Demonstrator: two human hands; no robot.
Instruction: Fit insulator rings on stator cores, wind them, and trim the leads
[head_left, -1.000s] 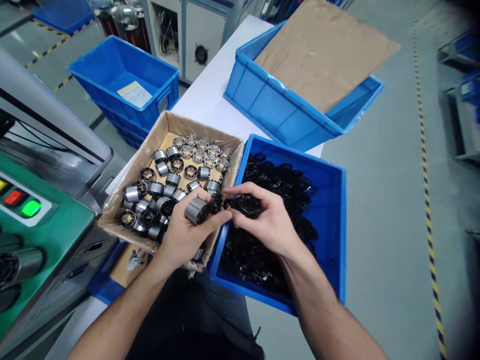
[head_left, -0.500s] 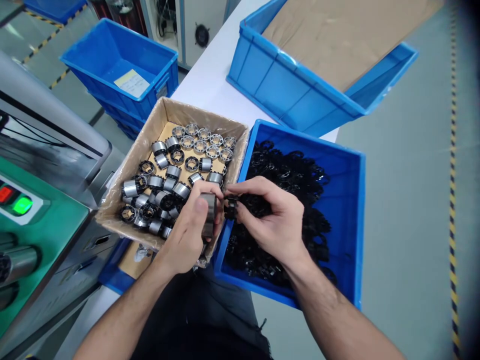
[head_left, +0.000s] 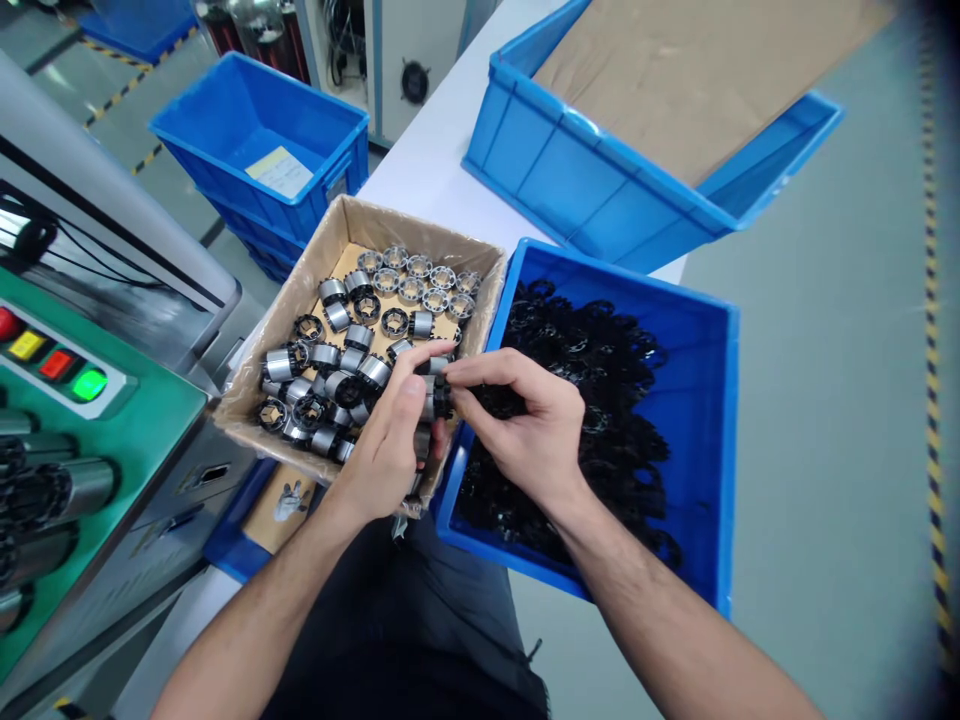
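Observation:
A metal stator core [head_left: 428, 398] is in my left hand [head_left: 386, 445], held between the thumb and fingers over the near right side of the cardboard box [head_left: 259, 352]. My right hand [head_left: 529, 425] pinches a black plastic insulator ring [head_left: 444, 396] against the core's right end. Whether the ring is fully seated I cannot tell, since fingertips cover part of it. Inside the box, several steel stator cores stand in rows at the back, and others with black ends [head_left: 373, 371] lie heaped in front. To the right, a blue bin [head_left: 697, 400] holds a pile of black plastic rings [head_left: 574, 340].
Behind stands a larger blue crate [head_left: 570, 165] with brown cardboard [head_left: 720, 70] on it. Another blue bin [head_left: 277, 110] at back left has a paper slip inside. On the left is a green machine panel [head_left: 161, 410] with coloured buttons and metal cylinders.
The black ring, previously held just right of the core, now meets its end. My right hand has moved left, and my left forefinger has stretched out. The view has shifted slightly.

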